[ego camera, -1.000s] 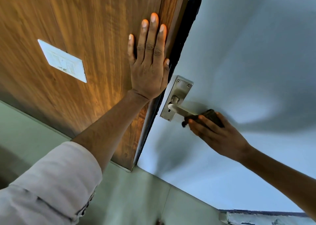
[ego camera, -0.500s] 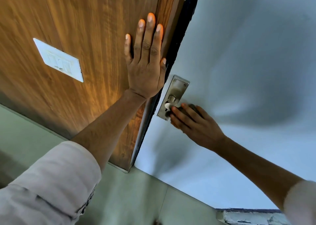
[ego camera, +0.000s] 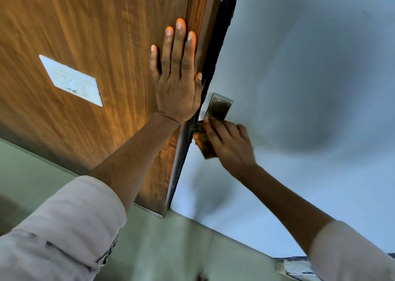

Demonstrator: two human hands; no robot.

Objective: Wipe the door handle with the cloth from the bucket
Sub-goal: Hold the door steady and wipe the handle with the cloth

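The left hand (ego camera: 176,88) lies flat against the wood panel (ego camera: 96,56), fingers straight and spread a little, palm pressed to the grain near the panel's right edge. It holds nothing. The thumb sits right at the dark gap (ego camera: 215,52) between panel and door (ego camera: 310,88). Left of the hand, well apart from it, a white switch plate (ego camera: 71,80) is set into the wood.

The right hand (ego camera: 229,146) reaches in from the lower right and is closed on the cloth (ego camera: 204,145), a dark brownish wad that shows under the fingers and sticks out toward the door's edge. Hand and cloth are blurred. They cover the lower part of the metal handle plate (ego camera: 218,108) on the pale grey-blue door; only the plate's upper part with two screws is visible. The lever itself is hidden beneath the hand and cloth, so I cannot tell how the cloth wraps it.

Both forearms are bare, with light rolled sleeves (ego camera: 70,227) at the bottom of the view. Below the panel and door runs a pale green wall (ego camera: 160,248).
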